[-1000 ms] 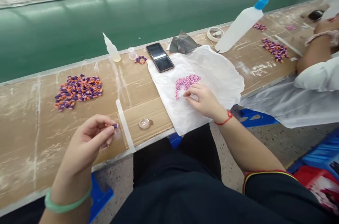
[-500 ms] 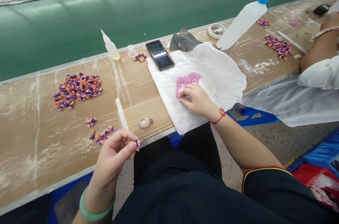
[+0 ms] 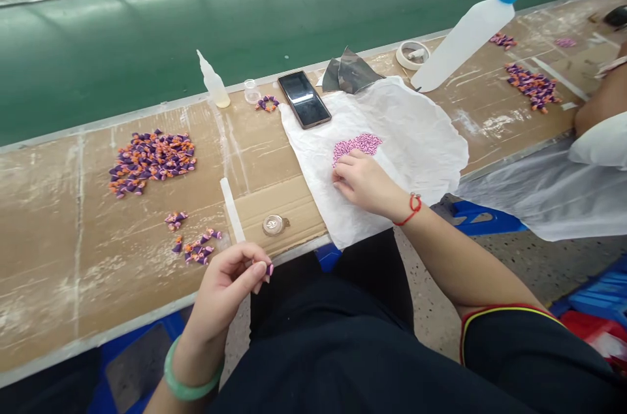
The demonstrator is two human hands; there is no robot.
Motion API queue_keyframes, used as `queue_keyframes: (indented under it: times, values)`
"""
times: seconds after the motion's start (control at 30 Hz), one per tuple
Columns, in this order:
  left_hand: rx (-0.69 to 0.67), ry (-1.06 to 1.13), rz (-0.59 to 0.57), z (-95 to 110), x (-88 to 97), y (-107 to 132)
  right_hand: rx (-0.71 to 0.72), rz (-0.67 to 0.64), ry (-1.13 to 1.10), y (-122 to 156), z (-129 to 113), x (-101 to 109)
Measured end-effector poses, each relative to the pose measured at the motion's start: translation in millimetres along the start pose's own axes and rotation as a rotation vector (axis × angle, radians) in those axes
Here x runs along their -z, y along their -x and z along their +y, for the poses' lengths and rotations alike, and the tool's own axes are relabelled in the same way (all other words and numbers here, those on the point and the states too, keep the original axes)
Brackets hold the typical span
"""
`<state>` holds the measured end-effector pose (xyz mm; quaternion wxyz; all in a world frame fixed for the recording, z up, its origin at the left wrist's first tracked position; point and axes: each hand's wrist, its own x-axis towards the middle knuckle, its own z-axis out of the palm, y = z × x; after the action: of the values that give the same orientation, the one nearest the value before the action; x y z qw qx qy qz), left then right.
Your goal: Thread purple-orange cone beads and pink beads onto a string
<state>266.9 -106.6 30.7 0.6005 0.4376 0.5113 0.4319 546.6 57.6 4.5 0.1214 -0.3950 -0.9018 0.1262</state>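
My left hand (image 3: 232,286) is closed in a pinch over the table's front edge. Between its thumb and forefinger sits a small purple-and-pink piece (image 3: 270,269), mostly covered by the fingertips. My right hand (image 3: 367,184) rests on a white cloth-like sheet (image 3: 416,130), fingertips bent together at the near edge of a pile of tiny pink beads (image 3: 360,143). Whatever those fingertips hold is too small or hidden to see. Left of my left hand lie several loose purple-and-orange pieces (image 3: 198,251). A round metallic disc (image 3: 273,225) lies on cardboard between my hands.
A larger heap of purple-and-orange pieces (image 3: 154,162) lies at left. Along the back are a small dropper bottle (image 3: 214,84), a phone (image 3: 304,99), a tape roll (image 3: 412,55) and a tilted white bottle (image 3: 463,42). A co-worker's arm (image 3: 602,97) reaches in at right.
The whole view has shifted, so the table's things appear slightly farther right. Both hands keep nearly the same poses, the left still pinching its piece, the right still at the beads.
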Motion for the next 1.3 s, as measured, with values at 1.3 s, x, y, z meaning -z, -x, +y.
queue_keyframes:
  times: [1.3]
  values:
    - [-0.222, 0.106, 0.196, 22, -78.0, -33, -0.450, 0.259, -1.810, 31, -131, 0]
